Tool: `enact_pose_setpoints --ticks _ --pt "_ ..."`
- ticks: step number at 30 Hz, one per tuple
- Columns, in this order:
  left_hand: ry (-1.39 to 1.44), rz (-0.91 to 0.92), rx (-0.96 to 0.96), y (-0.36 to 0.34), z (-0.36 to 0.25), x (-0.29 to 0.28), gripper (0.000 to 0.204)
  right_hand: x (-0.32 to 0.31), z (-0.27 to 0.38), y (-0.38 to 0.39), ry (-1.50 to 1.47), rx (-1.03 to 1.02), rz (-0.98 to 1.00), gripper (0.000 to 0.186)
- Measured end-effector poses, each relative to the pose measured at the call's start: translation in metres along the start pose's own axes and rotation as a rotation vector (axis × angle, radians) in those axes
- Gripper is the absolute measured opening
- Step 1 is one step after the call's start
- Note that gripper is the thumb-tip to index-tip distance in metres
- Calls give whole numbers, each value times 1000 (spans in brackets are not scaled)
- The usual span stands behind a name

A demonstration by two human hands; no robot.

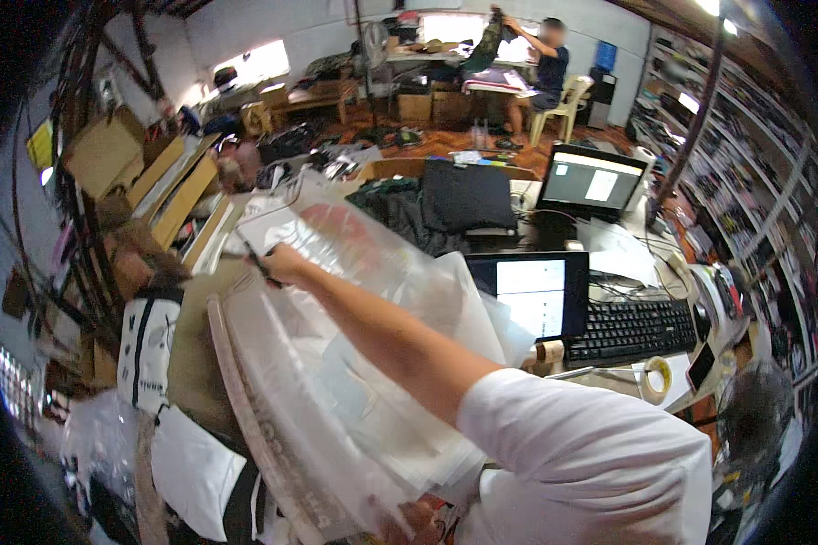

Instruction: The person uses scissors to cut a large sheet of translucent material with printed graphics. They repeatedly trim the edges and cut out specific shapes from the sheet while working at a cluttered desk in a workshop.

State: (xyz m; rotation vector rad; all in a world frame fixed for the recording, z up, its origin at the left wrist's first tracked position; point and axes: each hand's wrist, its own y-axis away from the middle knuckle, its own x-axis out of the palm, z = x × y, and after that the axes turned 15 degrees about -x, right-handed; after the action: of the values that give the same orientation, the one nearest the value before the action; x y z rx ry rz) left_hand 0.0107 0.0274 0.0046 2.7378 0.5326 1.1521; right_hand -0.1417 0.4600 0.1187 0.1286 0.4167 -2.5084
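Observation:
My right arm stretches far across a big pile of clear plastic sheeting. At its far left edge, my right hand is closed around a slim dark tool, whose exact kind is too small to make out. Close to my body, at the lower edge, my left hand shows only in part beside the plastic, and its fingers are blurred. A long pale strip with faint markings runs along the left side of the sheeting.
To the right are a tablet-like screen, a black keyboard, a laptop, a tape roll and a phone. Cardboard boxes and white-and-black bags stand left. Another person sits far back, holding up dark cloth.

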Motion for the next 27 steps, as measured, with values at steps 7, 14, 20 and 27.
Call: enact_pose_setpoints --ticks 7,14,20,27 --pt "366 440 162 -2 -47 10 40 -42 37 30 -305 -120 -70 48" --pt "311 157 67 6 -20 16 53 -53 67 238 -34 -195 -22 47" --pt "-1035 -304 401 -29 8 18 61 -86 87 333 71 -33 284 46" --pt "-1527 -497 604 -69 4 37 63 -65 78 318 113 -140 78 29"
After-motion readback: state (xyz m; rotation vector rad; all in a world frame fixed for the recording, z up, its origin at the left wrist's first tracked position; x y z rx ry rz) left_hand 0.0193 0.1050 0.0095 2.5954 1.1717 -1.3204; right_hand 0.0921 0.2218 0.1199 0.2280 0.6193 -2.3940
